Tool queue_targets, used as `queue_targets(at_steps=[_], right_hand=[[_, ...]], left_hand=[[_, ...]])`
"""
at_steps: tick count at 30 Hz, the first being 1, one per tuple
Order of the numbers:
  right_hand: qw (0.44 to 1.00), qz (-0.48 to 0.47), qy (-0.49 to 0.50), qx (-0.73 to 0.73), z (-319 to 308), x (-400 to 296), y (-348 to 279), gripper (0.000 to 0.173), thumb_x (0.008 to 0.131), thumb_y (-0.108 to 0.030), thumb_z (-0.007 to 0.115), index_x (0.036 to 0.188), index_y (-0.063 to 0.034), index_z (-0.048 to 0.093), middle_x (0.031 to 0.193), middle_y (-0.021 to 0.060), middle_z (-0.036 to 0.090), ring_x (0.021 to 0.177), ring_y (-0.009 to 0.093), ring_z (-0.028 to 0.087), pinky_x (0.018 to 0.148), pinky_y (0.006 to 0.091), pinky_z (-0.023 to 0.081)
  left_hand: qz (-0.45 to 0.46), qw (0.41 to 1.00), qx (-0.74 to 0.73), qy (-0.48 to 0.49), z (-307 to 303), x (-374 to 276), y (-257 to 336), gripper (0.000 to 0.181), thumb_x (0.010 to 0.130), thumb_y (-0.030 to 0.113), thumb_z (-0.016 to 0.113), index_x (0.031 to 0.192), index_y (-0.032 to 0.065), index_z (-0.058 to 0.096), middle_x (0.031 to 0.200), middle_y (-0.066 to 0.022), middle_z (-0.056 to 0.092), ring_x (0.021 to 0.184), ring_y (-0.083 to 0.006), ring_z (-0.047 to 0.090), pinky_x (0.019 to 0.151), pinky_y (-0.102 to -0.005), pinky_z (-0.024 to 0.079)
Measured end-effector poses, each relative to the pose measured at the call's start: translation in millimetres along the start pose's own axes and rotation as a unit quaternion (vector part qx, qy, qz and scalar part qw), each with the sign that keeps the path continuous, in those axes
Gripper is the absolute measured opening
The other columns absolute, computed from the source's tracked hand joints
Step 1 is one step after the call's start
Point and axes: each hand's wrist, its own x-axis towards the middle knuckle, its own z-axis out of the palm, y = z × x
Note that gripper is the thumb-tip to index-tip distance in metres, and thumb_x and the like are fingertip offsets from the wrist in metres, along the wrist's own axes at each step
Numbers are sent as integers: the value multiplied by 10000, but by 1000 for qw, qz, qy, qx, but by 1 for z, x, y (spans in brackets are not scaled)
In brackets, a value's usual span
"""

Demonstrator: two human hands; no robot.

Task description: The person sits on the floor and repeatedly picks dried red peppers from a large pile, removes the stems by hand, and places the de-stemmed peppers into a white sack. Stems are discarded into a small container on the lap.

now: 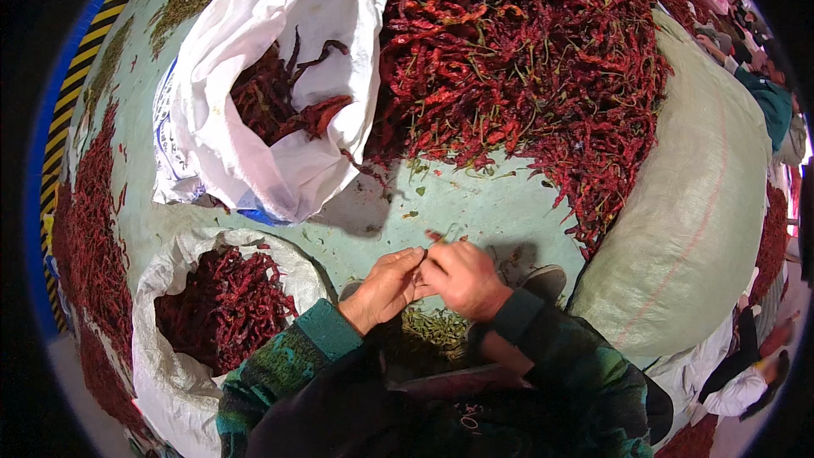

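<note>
My left hand (386, 285) and my right hand (467, 281) meet at the fingertips above the pale green floor (432, 203). Just beyond the curled fingers of my right hand shows a small red chili pepper (435, 236), with a thin green stem (453, 231) beside it. My right fingers grip the pepper; what lies inside my left fingers is hidden. Below my hands, between my feet, is a heap of green chili stems (435, 329). A large pile of dried red chili peppers (521, 57) spreads ahead of me.
Ahead on the left stands an open white woven sack (222, 76) with darker chilies inside. Another open white sack (149, 324), holding red chilies, is by my left arm. A full pale sack (693, 203) lies along the right. Several people sit at the far right edge.
</note>
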Motion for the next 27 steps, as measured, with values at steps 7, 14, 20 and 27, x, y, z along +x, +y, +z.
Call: queue_targets(at_steps=[7,14,20,27], right_hand=[[996,15,43,81,11,2,-21,228,645,-41,617,872,-23,596,903,83,562,809,252,544,741,368,438],[988,145,0,53,2,3,-7,276,722,8,597,991,-50,579,945,100,565,777,293,582,616,353,475],[976,162,-111,98,6,-7,-4,122,755,-103,587,868,-92,544,799,67,469,703,297,538,559,413,425],[979,170,-82,77,18,-10,-13,105,749,-118,587,734,-84,489,710,93,440,642,319,514,523,435,403]], left_hand=[[36,999,16,-30,-17,-6,1,130,931,128,460,909,39,551,820,-43,583,691,-131,581,633,-269,524],[110,966,232,-15,-16,-13,-7,141,941,151,449,892,36,515,726,-23,546,616,-94,509,560,-225,434],[149,878,454,-24,-19,-20,-3,136,930,138,466,873,23,509,676,11,482,602,-77,430,544,-231,382],[253,812,526,-15,-26,-20,-9,119,881,92,511,828,-15,515,631,-64,503,603,-115,426,546,-294,406]])
